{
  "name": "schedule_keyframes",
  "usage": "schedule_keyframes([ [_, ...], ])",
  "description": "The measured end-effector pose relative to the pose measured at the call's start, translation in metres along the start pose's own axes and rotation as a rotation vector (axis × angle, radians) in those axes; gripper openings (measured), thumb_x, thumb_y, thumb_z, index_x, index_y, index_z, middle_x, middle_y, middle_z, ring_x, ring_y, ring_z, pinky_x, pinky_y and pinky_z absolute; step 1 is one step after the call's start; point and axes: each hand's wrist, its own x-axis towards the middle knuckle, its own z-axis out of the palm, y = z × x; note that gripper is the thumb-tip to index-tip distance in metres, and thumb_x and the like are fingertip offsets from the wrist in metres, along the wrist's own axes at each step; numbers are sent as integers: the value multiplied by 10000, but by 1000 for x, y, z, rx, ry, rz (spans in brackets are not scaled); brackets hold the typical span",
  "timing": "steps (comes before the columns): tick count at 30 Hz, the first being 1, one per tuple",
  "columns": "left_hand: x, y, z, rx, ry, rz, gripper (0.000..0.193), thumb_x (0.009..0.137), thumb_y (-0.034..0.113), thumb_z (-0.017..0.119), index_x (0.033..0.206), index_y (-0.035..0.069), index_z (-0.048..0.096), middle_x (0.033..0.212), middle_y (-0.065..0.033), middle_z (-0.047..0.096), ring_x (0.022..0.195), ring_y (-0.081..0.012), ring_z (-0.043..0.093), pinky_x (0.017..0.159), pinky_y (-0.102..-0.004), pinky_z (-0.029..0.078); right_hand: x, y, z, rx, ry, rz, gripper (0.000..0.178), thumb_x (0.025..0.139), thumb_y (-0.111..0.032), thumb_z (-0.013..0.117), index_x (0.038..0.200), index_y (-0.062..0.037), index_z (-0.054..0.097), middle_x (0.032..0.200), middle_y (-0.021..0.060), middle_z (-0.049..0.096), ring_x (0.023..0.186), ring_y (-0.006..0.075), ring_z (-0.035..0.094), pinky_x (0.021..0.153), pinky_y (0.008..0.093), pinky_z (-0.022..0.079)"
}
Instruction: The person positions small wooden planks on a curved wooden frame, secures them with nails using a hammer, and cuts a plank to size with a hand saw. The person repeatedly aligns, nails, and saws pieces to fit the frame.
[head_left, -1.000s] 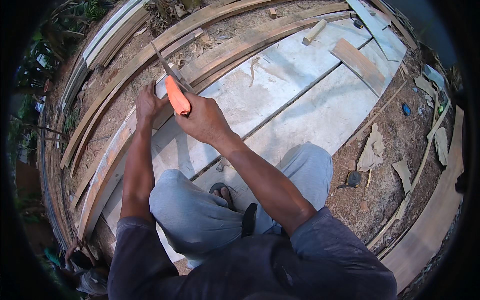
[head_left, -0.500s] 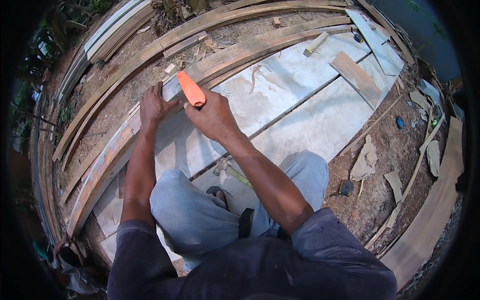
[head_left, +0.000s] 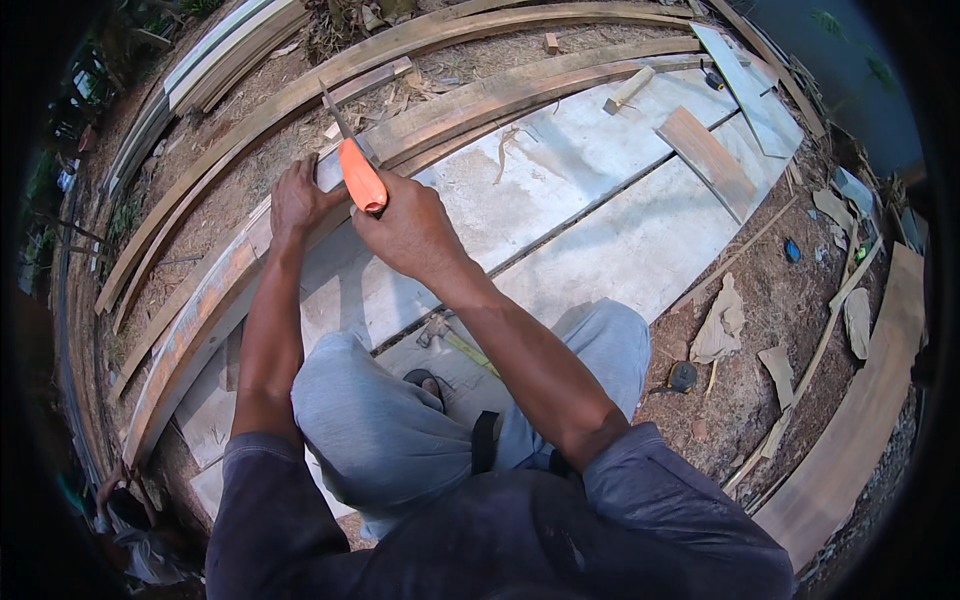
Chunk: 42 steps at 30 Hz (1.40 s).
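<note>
I can see pale panels (head_left: 620,240) spread over the ground on the near side of the long beam (head_left: 210,322), which serves as my landmark; it curves past the crouching person from left to right. Another timber (head_left: 400,43) runs along the beam's far side, apart from it. A short brown plank (head_left: 708,155) lies on the panels, well off the beam's near side toward its right end. The saw (head_left: 362,178) points away across the beam, orange handle toward the person. The sawing seems under way, but I can't make out any kerf; what shows of the beam by the blade looks unparted, so I'd judge the cut unfinished. A hammer (head_left: 470,352) lies on the beam's near side, by the person's foot. The right hand (head_left: 405,225) is wrapped around the saw's handle, just nearside of the beam; the left hand (head_left: 300,200) is spread over the beam's top beside the saw, thumb away from the fingers. Smallest, a tape measure (head_left: 682,376) sits on the earth, well out from the beam's near side.
</note>
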Motion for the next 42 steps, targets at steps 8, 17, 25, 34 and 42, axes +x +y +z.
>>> schedule_keyframes([
  [8,2,-6,6,21,-51,-31,1021,691,597,848,1481,46,510,1328,-188,627,1260,-357,576,1090,-482,408,-123,8,-49,149,68,-135,250,837,-32,699,1075,44,704,726,75,665,598,160,641,594,314,510],
  [17,9,-11,9,16,-31,3,1060,665,630,858,1475,43,508,1366,-199,605,1304,-372,546,1111,-506,405,-168,69,-43,92,45,-278,474,810,-56,687,1272,50,664,1032,188,763,757,196,721,739,297,554],
  [25,9,-7,3,-2,-40,-29,1012,677,589,859,1464,49,521,1336,-201,617,1261,-370,573,1089,-479,432,11,11,3,147,61,-25,239,859,-164,698,931,45,607,735,226,629,618,312,569,663,405,508],
  [34,3,-14,13,61,-62,-18,1069,656,637,855,1467,27,517,1356,-202,612,1293,-358,558,1120,-482,407,-199,65,-56,38,19,-114,326,773,-56,754,1087,6,693,862,180,738,816,319,762,744,359,593],
  [42,12,-9,4,27,-45,9,1042,651,612,870,1449,32,538,1376,-202,605,1298,-367,557,1100,-492,429,-53,63,-2,253,55,-156,228,837,-171,715,929,16,625,777,269,650,762,460,659,646,422,526],
])
